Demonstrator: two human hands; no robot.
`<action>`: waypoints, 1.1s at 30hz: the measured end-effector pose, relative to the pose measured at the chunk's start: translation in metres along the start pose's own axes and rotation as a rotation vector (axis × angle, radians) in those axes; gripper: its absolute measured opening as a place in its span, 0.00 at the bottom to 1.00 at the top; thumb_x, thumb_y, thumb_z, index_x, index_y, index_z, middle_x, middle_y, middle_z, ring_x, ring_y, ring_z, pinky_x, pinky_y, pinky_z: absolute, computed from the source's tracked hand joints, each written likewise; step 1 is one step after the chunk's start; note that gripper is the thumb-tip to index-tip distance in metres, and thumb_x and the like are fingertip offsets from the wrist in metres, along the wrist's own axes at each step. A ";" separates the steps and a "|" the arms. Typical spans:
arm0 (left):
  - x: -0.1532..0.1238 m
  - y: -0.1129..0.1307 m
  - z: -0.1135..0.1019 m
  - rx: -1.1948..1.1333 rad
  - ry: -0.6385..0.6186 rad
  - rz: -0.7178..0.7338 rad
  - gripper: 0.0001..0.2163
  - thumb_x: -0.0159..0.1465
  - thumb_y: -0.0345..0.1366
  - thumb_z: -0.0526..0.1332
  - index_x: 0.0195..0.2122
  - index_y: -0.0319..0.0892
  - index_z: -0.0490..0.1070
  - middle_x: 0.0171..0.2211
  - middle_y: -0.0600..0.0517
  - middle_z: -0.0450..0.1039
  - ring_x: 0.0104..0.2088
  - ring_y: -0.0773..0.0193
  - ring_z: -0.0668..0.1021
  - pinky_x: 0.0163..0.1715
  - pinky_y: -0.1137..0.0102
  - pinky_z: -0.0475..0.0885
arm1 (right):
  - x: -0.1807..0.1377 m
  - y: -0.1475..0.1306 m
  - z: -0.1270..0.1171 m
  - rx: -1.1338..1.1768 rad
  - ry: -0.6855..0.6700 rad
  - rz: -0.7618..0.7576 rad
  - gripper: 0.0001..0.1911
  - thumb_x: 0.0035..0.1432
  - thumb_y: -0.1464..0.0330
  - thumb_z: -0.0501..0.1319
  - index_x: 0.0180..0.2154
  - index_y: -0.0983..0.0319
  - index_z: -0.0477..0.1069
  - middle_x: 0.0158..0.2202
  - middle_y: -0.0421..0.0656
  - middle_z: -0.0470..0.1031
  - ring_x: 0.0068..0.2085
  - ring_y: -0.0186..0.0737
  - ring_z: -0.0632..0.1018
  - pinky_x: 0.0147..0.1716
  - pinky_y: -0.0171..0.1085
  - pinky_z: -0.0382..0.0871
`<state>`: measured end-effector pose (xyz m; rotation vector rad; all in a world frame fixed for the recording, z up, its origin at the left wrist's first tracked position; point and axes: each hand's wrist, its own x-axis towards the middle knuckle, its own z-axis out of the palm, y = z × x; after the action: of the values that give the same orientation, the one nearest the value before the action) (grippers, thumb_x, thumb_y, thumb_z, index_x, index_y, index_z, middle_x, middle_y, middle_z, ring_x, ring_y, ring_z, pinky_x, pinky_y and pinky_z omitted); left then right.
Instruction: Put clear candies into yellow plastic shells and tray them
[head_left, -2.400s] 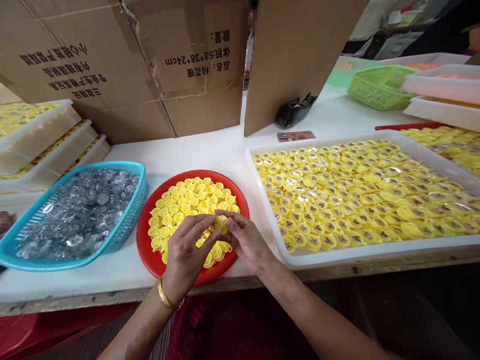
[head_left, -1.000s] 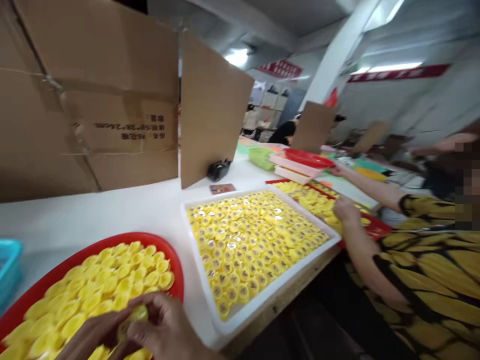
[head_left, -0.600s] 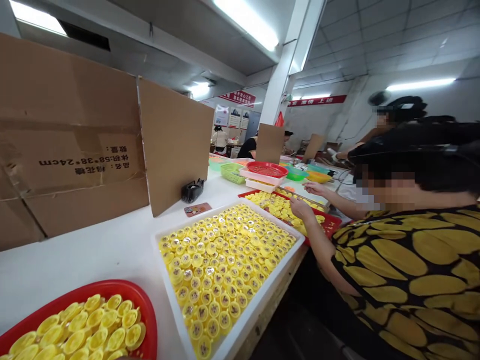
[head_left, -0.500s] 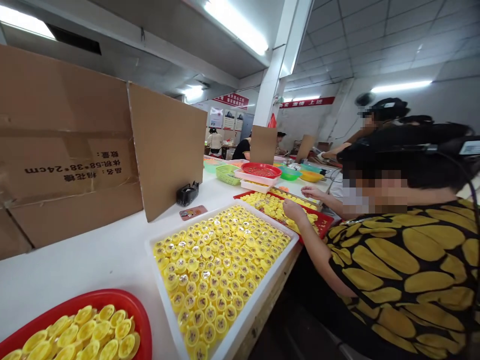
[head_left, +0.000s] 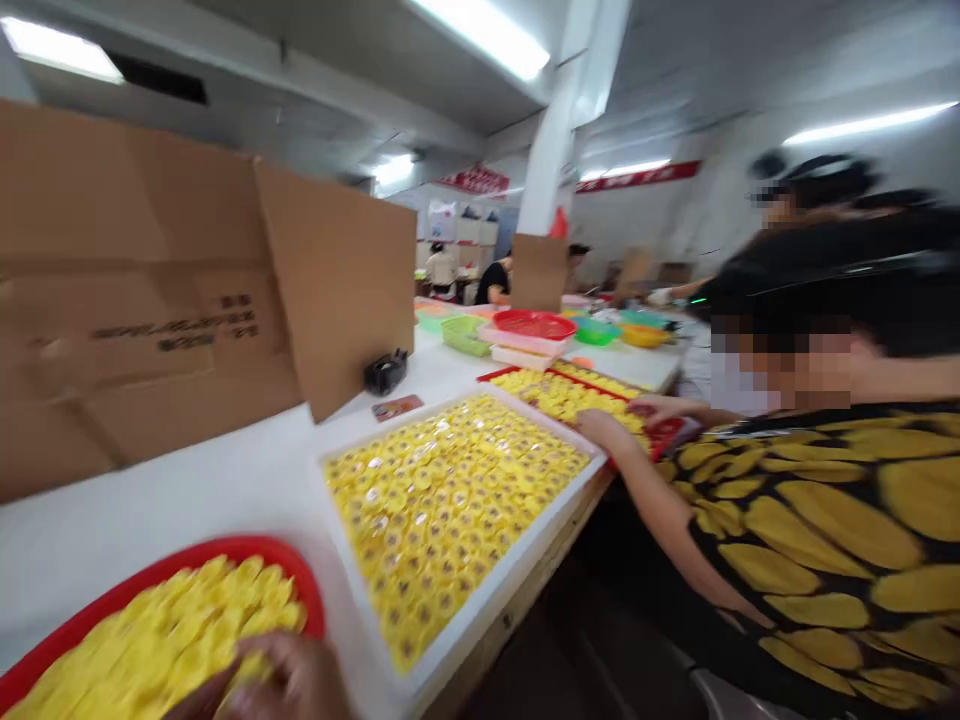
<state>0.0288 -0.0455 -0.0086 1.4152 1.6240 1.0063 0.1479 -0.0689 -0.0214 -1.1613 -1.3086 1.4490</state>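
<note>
Low in the view, my right hand (head_left: 289,682) is curled, with its fingers round a small round yellow plastic piece (head_left: 253,668). Close beside it on the left, only a blurred finger of my left hand (head_left: 201,697) shows; the rest is below the picture edge. Both hands are at the near right part of a red oval basin (head_left: 311,590), heaped with yellow round pieces (head_left: 172,625). To the right stands a white tray (head_left: 352,580) full of yellow round pieces with small dark pictures (head_left: 457,490).
Cardboard panels (head_left: 345,290) stand at the back left of the white table (head_left: 180,510). A black tape dispenser (head_left: 385,372) and a flat card (head_left: 397,407) lie before them. On the right, a co-worker's hands (head_left: 604,428) are over a red tray (head_left: 491,376). Stacked trays (head_left: 525,345) stand beyond.
My hands have come into view at the bottom, over the red basin. The view has shifted slightly and blurred. The co-worker's hands have lowered to the red tray.
</note>
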 end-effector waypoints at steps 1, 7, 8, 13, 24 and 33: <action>-0.016 -0.004 -0.009 -0.007 0.019 -0.054 0.18 0.47 0.54 0.63 0.36 0.53 0.79 0.32 0.53 0.82 0.39 0.44 0.81 0.33 0.57 0.80 | -0.005 0.001 0.001 0.027 -0.007 0.036 0.24 0.52 0.59 0.63 0.52 0.55 0.72 0.45 0.43 0.78 0.44 0.47 0.79 0.42 0.40 0.74; -0.056 0.004 -0.024 -0.418 -0.016 -0.196 0.24 0.48 0.44 0.70 0.45 0.38 0.77 0.42 0.46 0.80 0.45 0.52 0.79 0.46 0.64 0.75 | -0.007 -0.003 -0.014 -0.015 -0.174 -0.059 0.31 0.55 0.64 0.61 0.60 0.61 0.62 0.57 0.49 0.69 0.54 0.45 0.72 0.53 0.44 0.67; -0.055 0.005 -0.024 -0.466 -0.019 -0.192 0.24 0.49 0.42 0.70 0.46 0.39 0.77 0.41 0.46 0.80 0.46 0.53 0.79 0.47 0.64 0.74 | -0.006 -0.004 -0.015 -0.027 -0.196 -0.078 0.31 0.56 0.64 0.61 0.61 0.61 0.61 0.56 0.49 0.70 0.54 0.44 0.73 0.53 0.44 0.67; -0.057 0.000 -0.028 -0.573 0.006 -0.163 0.19 0.49 0.38 0.71 0.43 0.42 0.79 0.40 0.48 0.81 0.42 0.58 0.80 0.43 0.67 0.75 | -0.011 -0.011 -0.011 -0.145 -0.212 -0.163 0.30 0.58 0.64 0.59 0.61 0.62 0.60 0.50 0.48 0.75 0.44 0.41 0.77 0.47 0.41 0.71; -0.059 -0.017 -0.030 -0.642 0.027 -0.117 0.14 0.50 0.36 0.71 0.39 0.47 0.80 0.37 0.52 0.81 0.36 0.65 0.81 0.39 0.75 0.76 | -0.013 -0.010 0.000 -0.356 -0.156 -0.320 0.29 0.60 0.64 0.58 0.62 0.63 0.59 0.53 0.52 0.74 0.44 0.43 0.80 0.45 0.42 0.74; -0.067 -0.012 -0.031 -0.436 0.103 -0.069 0.15 0.50 0.41 0.71 0.39 0.45 0.80 0.40 0.49 0.81 0.41 0.57 0.81 0.42 0.70 0.78 | -0.018 -0.023 -0.002 -0.320 -0.111 -0.373 0.22 0.61 0.66 0.57 0.57 0.60 0.67 0.53 0.47 0.74 0.54 0.44 0.75 0.52 0.42 0.70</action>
<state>0.0037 -0.1158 -0.0039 1.0220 1.4023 1.3146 0.1534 -0.0836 0.0026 -0.9742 -1.7757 1.0694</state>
